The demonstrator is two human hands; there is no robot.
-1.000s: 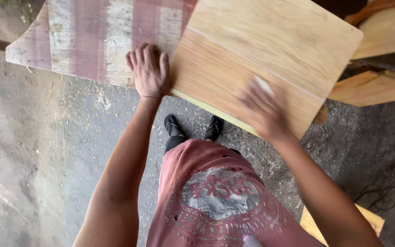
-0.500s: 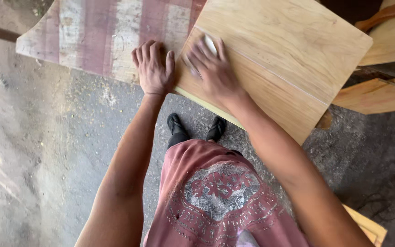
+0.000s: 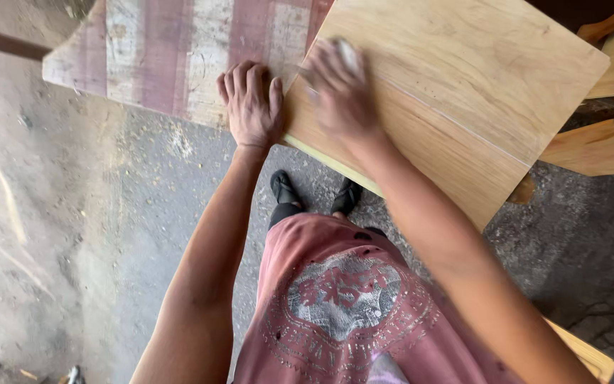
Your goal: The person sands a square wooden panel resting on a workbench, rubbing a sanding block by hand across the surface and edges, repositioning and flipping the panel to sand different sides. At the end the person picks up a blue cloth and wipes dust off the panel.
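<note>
Panel: flat pale-wood rectangular panel with a straight seam across its face (image 3: 456, 92); lies skewed over the right end of the worn red-and-white striped wooden table (image 3: 172, 57), its near corner overhanging the grey concrete floor (image 3: 72, 235).
Left hand (image 3: 251, 107): palm down at the table's near edge, touching the panel's left edge; fingers (image 3: 239, 82) extended, close together, thumb out against the wood.
Right hand (image 3: 339, 89): pressed on the panel's near-left corner, motion-blurred; fingers curled over a small pale pad or block (image 3: 347, 53).
Handling, judged: stiff, light, smooth; likely to slide unless braced; best taken by opposite long edges.
Unclear: what the pad is; panel's far edge cut off; more boards at right (image 3: 598, 146) partly out of frame.
</note>
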